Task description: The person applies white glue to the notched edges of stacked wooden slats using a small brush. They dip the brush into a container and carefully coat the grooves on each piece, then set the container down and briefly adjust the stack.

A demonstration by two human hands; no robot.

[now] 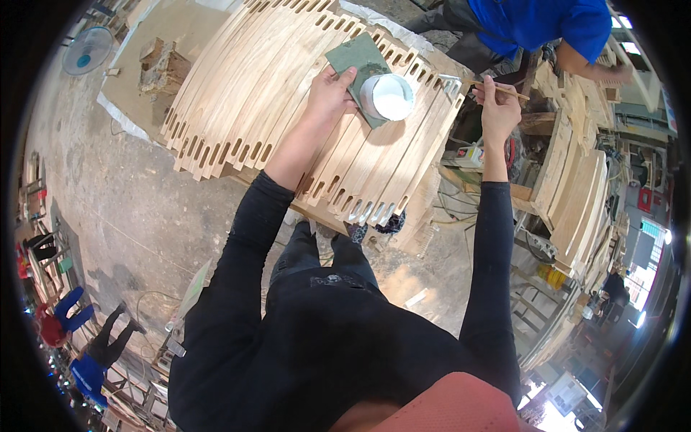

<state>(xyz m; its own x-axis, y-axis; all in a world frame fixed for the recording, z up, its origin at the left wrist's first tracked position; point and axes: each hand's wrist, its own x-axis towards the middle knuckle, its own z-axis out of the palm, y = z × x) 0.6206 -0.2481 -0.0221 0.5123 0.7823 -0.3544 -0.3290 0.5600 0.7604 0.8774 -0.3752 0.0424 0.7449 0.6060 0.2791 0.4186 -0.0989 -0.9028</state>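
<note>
My left hand point(332, 95) grips the edge of a flat green board point(354, 55), thumb on top. On that board sits a cup of white paste point(391, 98), like glue. My right hand point(499, 114) pinches a thin wooden stick point(515, 93) past the right end of the work; its tip is too small to make out. Beneath my left hand, many pale wooden slats point(241, 72) lie side by side, with oblong slots at both ends. Whitish material shows in some slots at the near right end point(368, 210) and around the far right corner point(450, 83).
A co-worker in a blue shirt point(536, 21) stands across the table at the far right. Stacked curved wooden boards point(576, 205) are to my right. A rough wooden block point(163, 66) rests at the left on a brown sheet point(133, 90). A fan point(87, 51) stands farther left.
</note>
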